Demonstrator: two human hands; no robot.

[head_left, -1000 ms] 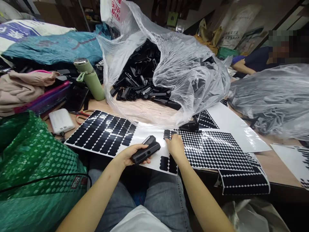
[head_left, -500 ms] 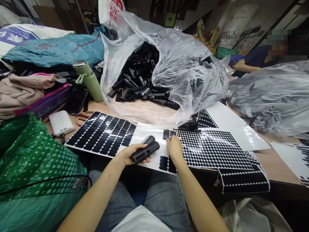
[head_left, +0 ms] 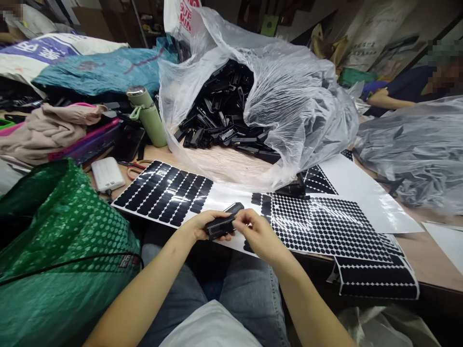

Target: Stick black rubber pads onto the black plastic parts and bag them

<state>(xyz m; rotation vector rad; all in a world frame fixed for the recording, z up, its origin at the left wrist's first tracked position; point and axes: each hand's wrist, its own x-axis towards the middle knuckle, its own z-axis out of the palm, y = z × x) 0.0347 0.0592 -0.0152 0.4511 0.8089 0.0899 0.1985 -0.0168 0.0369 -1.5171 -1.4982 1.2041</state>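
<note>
My left hand (head_left: 198,225) is wrapped round a black patterned piece (head_left: 221,225), tilted above a white sheet. The bent fingers of my right hand (head_left: 253,229) are pinched at the right end of that piece; whatever they may hold is too small to make out. Beneath and beside my hands lies the sheet with black oblong stickers (head_left: 159,193). To the right is a sheet of small black round stickers (head_left: 325,221). Beyond them, a clear plastic bag (head_left: 300,106) lies open, with many black plastic parts (head_left: 220,113) in its mouth.
A green bottle (head_left: 150,118), a white power bank (head_left: 107,174) and orange-handled scissors (head_left: 136,169) stand or lie at the left. A green bag (head_left: 68,231) fills the left front. More plastic (head_left: 415,149) lies right, near another person's arm (head_left: 390,100).
My right hand has moved from the sticker sheet leftward to the black piece in my left hand. The view has shifted, so the table things appear further right.
</note>
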